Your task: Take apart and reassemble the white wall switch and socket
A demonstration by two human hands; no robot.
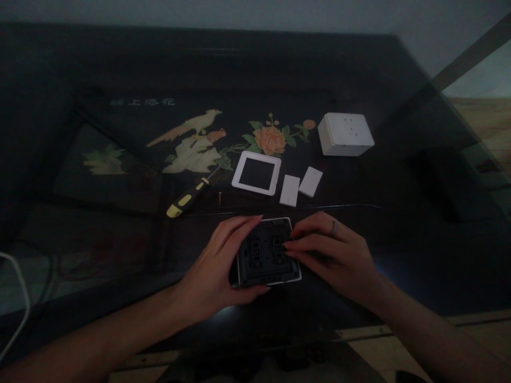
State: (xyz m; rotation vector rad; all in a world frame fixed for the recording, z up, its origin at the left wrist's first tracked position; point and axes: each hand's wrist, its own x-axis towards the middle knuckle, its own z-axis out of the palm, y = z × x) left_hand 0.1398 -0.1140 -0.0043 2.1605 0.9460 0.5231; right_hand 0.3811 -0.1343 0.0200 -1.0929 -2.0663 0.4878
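My left hand (223, 260) is wrapped round the left side of a wall switch (265, 263) with a dark face, a white rim and two rocker mechanisms. My right hand (335, 252) is at its right edge, thumb and fingers drawn together over the right mechanism. Whatever those fingertips hold, if anything, is too small and dark to make out. Beyond the switch lie a white square frame (236, 180) and two white rocker caps, the left cap (289, 190) upright to me and the right cap (311, 181) tilted.
A yellow and black screwdriver (187, 198) lies to the left, its tip pointing away, with a small screw (220, 198) beside it. A white socket box (347, 134) stands at the back right. The dark glossy table (139, 69) bears a bird and flower picture. A white cable (22, 287) hangs at far left.
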